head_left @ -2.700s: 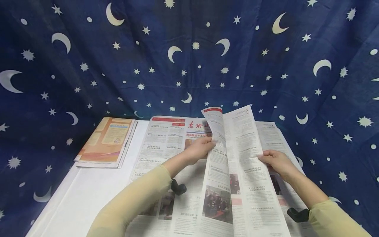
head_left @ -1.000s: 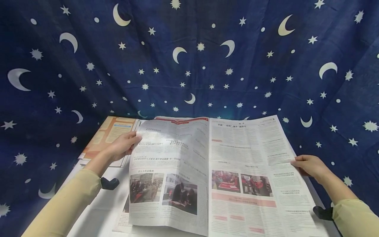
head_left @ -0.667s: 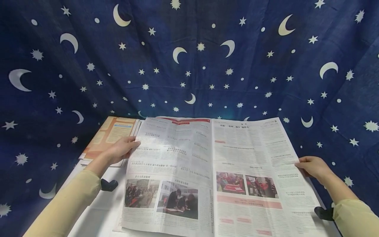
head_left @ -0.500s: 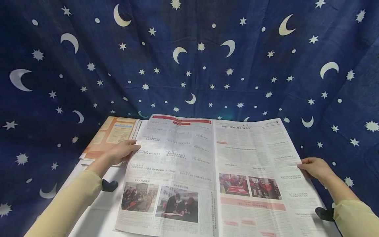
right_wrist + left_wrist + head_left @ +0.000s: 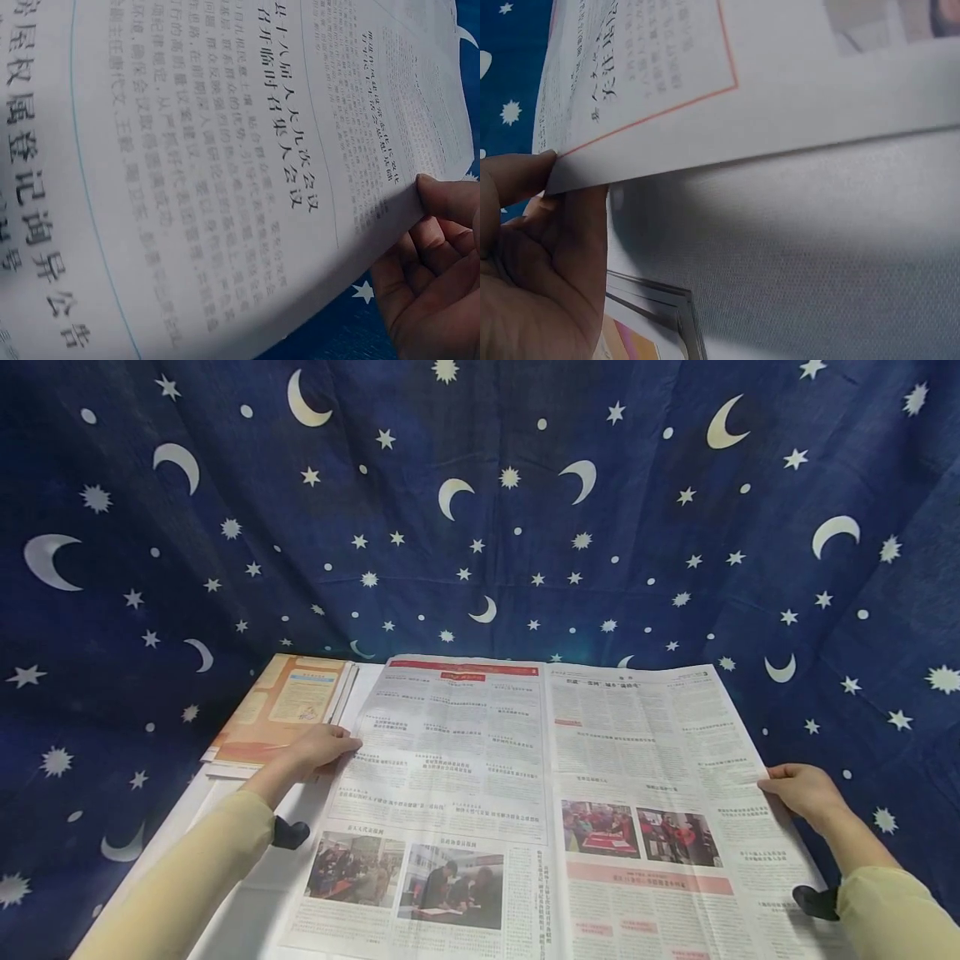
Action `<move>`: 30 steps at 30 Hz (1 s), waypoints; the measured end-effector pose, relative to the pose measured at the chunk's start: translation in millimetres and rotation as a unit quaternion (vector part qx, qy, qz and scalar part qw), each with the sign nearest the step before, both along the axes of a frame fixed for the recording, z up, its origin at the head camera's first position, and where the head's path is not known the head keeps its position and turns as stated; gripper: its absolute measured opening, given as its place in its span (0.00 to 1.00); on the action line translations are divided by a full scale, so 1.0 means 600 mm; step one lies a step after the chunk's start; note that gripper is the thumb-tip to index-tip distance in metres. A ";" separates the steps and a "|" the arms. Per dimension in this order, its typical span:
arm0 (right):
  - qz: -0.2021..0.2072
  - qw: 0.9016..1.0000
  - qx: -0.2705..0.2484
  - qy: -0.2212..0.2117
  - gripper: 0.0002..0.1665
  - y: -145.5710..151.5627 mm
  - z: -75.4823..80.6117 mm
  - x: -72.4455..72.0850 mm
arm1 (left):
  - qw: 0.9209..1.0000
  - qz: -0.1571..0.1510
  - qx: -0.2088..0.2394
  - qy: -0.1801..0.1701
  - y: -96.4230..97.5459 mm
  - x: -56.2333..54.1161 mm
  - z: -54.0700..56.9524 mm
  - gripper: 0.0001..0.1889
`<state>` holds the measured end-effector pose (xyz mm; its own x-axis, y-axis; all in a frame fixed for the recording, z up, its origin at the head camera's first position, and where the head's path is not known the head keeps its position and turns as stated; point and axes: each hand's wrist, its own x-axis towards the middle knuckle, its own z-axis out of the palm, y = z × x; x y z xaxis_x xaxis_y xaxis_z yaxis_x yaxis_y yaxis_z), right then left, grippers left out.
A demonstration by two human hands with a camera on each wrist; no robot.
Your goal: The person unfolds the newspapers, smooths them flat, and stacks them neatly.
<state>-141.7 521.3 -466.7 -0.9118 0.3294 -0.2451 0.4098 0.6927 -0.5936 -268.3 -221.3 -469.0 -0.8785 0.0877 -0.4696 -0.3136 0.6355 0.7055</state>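
Note:
A newspaper (image 5: 517, 760) with printed columns and colour photos lies spread open on the white table, its fold running down the middle. My left hand (image 5: 318, 750) pinches the outer edge of the left page between thumb and fingers, and in the left wrist view that edge stands a little above the table. At the opposite side, my right hand (image 5: 806, 793) pinches the right page's outer edge. The right wrist view shows the right thumb on top of the sheet and the fingers beneath it.
An orange-covered stack of papers (image 5: 281, 710) lies at the back left, close beside the left hand. Part of the white table (image 5: 232, 868) shows left of the newspaper. A dark blue curtain (image 5: 480, 527) with moons and stars hangs behind.
The hands have moved apart from the middle, opening the newspaper out to both sides. The left page has come down flatter, and the left hand has lowered slightly with it.

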 end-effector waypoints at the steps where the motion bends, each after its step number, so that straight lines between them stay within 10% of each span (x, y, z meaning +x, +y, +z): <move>1: -0.001 1.000 0.004 0.003 0.22 0.001 -0.003 0.000 | 1.000 -0.005 -0.008 0.002 0.002 -0.001 -0.001 0.15; 30: -0.061 0.993 0.094 -0.031 0.16 -0.008 -0.021 -0.004 | 0.993 -0.031 -0.112 0.037 0.012 -0.012 -0.024 0.15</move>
<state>-144.2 516.3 -479.6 -0.8474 0.4817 -0.2231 0.5291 0.7315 -0.4301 -275.6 -214.3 -483.1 -0.9076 0.0442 -0.4176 -0.2211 0.7951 0.5648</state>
